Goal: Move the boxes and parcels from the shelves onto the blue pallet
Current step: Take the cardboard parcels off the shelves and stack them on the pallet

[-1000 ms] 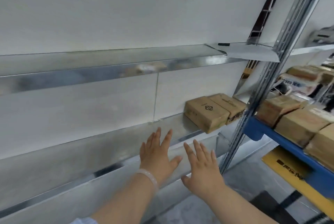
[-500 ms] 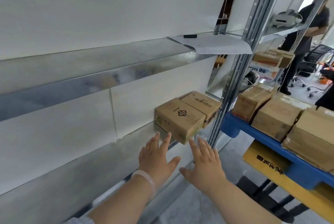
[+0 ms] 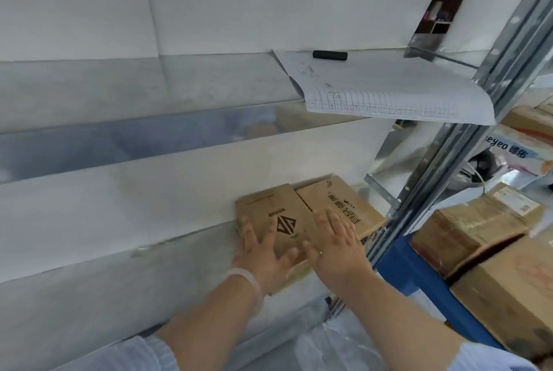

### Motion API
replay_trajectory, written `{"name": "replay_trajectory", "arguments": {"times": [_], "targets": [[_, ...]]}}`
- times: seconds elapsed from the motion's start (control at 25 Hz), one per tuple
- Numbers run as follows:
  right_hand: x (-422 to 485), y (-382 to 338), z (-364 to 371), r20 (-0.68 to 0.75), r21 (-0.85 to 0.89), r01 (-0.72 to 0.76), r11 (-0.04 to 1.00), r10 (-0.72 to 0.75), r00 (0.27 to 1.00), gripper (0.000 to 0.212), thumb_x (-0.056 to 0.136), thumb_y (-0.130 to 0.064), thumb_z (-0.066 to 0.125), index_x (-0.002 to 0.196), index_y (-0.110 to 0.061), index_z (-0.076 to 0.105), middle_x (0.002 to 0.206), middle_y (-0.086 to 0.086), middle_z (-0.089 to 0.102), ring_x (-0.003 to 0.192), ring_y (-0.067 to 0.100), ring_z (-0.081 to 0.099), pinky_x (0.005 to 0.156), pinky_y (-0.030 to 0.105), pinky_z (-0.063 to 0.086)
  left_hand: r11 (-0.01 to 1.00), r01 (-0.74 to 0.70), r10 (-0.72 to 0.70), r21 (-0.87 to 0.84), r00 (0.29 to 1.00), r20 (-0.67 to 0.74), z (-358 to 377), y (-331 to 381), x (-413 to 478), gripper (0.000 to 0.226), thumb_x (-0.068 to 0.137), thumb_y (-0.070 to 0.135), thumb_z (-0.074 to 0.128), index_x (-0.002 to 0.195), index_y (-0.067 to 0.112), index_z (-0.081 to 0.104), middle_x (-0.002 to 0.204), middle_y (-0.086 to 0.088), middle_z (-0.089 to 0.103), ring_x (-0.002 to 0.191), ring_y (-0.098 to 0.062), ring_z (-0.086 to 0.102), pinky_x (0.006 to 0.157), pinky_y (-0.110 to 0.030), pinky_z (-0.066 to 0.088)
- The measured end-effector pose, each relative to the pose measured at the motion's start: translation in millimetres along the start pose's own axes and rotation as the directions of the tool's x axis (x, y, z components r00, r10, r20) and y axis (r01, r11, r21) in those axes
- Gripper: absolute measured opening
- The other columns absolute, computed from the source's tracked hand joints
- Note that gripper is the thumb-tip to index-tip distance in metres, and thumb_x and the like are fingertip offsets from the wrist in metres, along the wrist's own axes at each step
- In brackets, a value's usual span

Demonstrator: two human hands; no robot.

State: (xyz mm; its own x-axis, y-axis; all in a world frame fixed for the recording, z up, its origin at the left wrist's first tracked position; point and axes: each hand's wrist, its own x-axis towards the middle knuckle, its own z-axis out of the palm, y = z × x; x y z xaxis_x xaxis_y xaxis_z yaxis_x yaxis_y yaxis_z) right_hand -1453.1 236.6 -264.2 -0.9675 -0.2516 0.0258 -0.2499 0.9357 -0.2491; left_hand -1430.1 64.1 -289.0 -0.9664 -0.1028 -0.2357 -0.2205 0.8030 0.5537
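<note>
Two brown cardboard boxes sit side by side on the lower metal shelf (image 3: 149,274). The nearer box (image 3: 276,206) carries a dark triangular logo; the other box (image 3: 347,203) lies to its right against the wall. My left hand (image 3: 260,254) lies on the logo box's left front part, fingers spread. My right hand (image 3: 335,242) rests flat with spread fingers over the seam between the two boxes. Neither hand is closed around a box. The blue pallet (image 3: 398,260) stands to the right, beyond the shelf post.
Several brown boxes (image 3: 466,227) are stacked on the pallet, one large box (image 3: 514,289) nearest. A printed paper sheet (image 3: 389,92) with a black marker (image 3: 330,55) lies on the upper shelf. The shelf's metal upright (image 3: 443,161) stands between shelf and pallet.
Both hands have moved forward from below the shelf edge onto the tops of the boxes. The view has come closer and shifted right.
</note>
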Motion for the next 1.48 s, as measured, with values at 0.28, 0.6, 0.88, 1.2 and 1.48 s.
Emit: {"name": "replay_trajectory", "arguments": {"times": [0.28, 0.6, 0.88, 1.2, 1.48], "targets": [[49.3, -13.3, 18.3, 0.11, 0.069, 0.159, 0.985, -0.165, 0.98, 0.075, 0.092, -0.059, 0.036, 0.153, -0.029, 0.003, 0.162, -0.003, -0.002, 0.147, 0.017, -0.002, 0.115, 0.034, 0.0, 0.956, 0.148, -0.173, -0.253, 0.982, -0.081, 7.8, -25.8, -16.9, 0.085, 0.065, 0.076, 0.047, 0.139, 0.064, 0.009, 0.159, 0.003, -0.011, 0.138, -0.034, 0.027, 0.113, -0.042, 0.03], [50.2, -83.9, 52.2, 0.345, 0.494, 0.082, 0.866, -0.282, 0.895, 0.082, 0.088, -0.053, 0.054, 0.149, -0.049, -0.001, 0.15, -0.006, 0.033, 0.127, 0.017, 0.044, 0.104, 0.042, 0.042, 0.785, 0.072, -0.294, -0.615, 0.917, -0.269, -13.8, -79.3, -65.8, 0.062, 0.067, 0.052, 0.068, 0.118, 0.072, 0.038, 0.148, 0.016, 0.017, 0.126, -0.015, 0.043, 0.099, -0.031, 0.049], [-9.1, -204.5, 64.3, 0.343, 0.646, 0.196, 0.738, -0.509, 0.789, 0.083, 0.088, -0.045, 0.06, 0.148, -0.05, 0.004, 0.143, -0.005, 0.041, 0.116, 0.009, 0.049, 0.1, 0.03, 0.041, 0.754, 0.075, -0.484, -0.653, 0.736, -0.473, -42.1, -153.3, -163.5, 0.064, 0.078, 0.041, 0.075, 0.128, 0.06, 0.04, 0.148, 0.011, 0.024, 0.124, -0.008, 0.043, 0.097, -0.013, 0.043], [-186.6, -394.6, 80.9, 0.324, 0.752, 0.36, 0.551, -0.786, 0.527, 0.081, 0.087, -0.047, 0.057, 0.145, -0.055, 0.001, 0.141, -0.013, 0.042, 0.122, 0.006, 0.047, 0.102, 0.036, 0.043, 0.729, 0.174, -0.673, -0.662, 0.358, -0.647, -85.6, -254.7, -389.7, 0.079, 0.078, 0.045, 0.073, 0.144, 0.045, 0.029, 0.146, 0.005, 0.032, 0.125, -0.01, 0.043, 0.102, -0.021, 0.041], [-387.4, -534.1, 105.0, 0.263, 0.828, 0.453, 0.331, -0.942, 0.209, 0.078, 0.09, -0.041, 0.058, 0.15, -0.043, 0.009, 0.151, -0.009, 0.032, 0.133, 0.008, 0.037, 0.111, 0.032, 0.031, 0.652, 0.216, -0.749, -0.727, 0.033, -0.662, -87.9, -325.6, -617.4, 0.077, 0.08, 0.039, 0.073, 0.143, 0.042, 0.03, 0.148, 0.005, 0.027, 0.13, -0.012, 0.038, 0.104, -0.029, 0.043]]}}
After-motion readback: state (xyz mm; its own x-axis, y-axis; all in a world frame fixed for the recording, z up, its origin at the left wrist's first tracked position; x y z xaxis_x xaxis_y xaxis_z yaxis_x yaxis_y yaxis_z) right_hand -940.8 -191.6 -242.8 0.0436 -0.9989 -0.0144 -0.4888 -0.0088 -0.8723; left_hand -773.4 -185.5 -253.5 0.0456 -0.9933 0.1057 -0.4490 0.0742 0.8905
